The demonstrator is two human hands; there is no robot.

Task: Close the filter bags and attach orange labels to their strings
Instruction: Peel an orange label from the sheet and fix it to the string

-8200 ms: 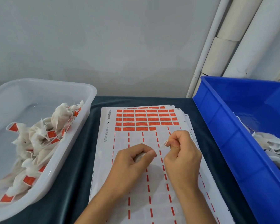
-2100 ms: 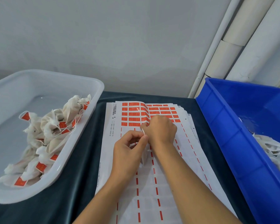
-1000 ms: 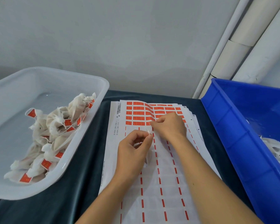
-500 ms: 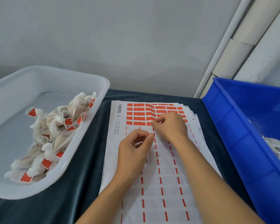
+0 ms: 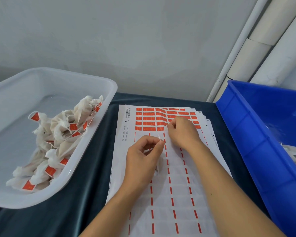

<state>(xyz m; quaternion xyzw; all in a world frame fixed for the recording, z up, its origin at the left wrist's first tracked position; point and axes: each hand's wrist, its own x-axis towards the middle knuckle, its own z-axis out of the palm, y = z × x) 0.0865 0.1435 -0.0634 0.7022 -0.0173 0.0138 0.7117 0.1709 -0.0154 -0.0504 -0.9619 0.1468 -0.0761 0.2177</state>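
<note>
While my left hand [image 5: 143, 156] pinches the thin white string [image 5: 159, 138] of a filter bag [image 5: 159, 165] between thumb and forefinger, the pale bag hangs mostly hidden under my palm. Just beyond it, my right hand [image 5: 183, 132] curls its fingertips onto the nearest row of orange labels [image 5: 149, 124] on the label sheet [image 5: 174, 194]; whether it has one pinched I cannot tell. Left of my left hand sits a white tub [image 5: 92, 151] of tagged bags [image 5: 61, 134]; right of my right arm, a blue crate [image 5: 256, 151].
</note>
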